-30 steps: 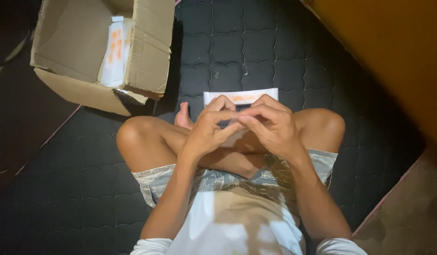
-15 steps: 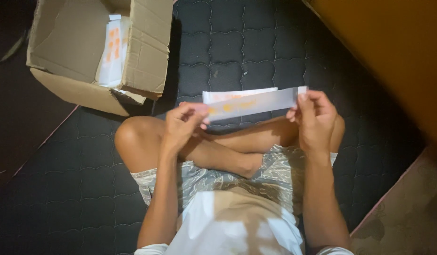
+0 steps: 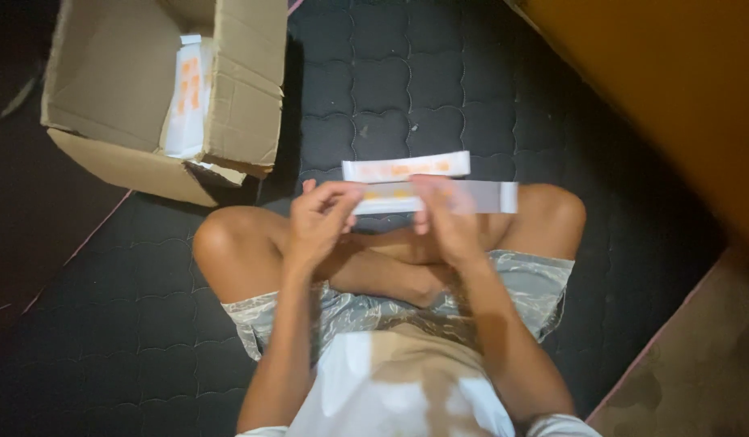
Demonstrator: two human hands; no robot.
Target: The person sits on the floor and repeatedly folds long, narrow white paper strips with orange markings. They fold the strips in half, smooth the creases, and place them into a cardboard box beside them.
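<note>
I sit cross-legged on a dark quilted mattress (image 3: 407,89). Both hands hold a long white strip-shaped packet with orange print (image 3: 479,197) in front of my knees. My left hand (image 3: 322,217) pinches its left end. My right hand (image 3: 445,217) grips it near the middle, and its right end sticks out past the fingers. A second white packet with orange print (image 3: 405,167) lies on the mattress just beyond the held one.
An open cardboard box (image 3: 123,97) stands at the far left with a stack of white and orange packets (image 3: 186,105) inside. An orange-brown wall or board (image 3: 674,97) runs along the right. Bare floor (image 3: 698,380) shows at the lower right.
The hands were together a second ago, then spread wide along the packet. Now my right hand has slid back toward the middle, leaving the packet's right end free.
</note>
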